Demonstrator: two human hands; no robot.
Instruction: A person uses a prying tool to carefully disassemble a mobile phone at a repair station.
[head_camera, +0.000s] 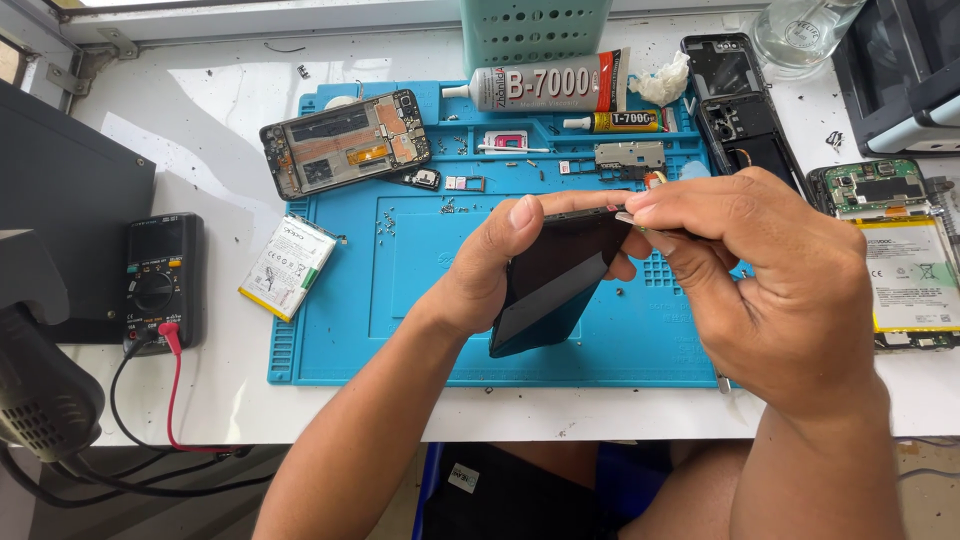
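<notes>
Holding dark phone panel tilted over blue mat | left hand clamped on it | long axis 1-to-7 o'clock | right hand pinches thin tool at its top edge, 1 o'clock corner

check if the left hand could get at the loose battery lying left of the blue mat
Probably not right now: the left hand is gripping the dark phone panel. The path to the white battery looks open.

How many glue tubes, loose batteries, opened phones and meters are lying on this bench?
Glue tubes: 2, a big one and a small one
Loose batteries: 1
Opened phones: 3, on the mat, top right, far right
Meters: 1
Total: 7
</notes>
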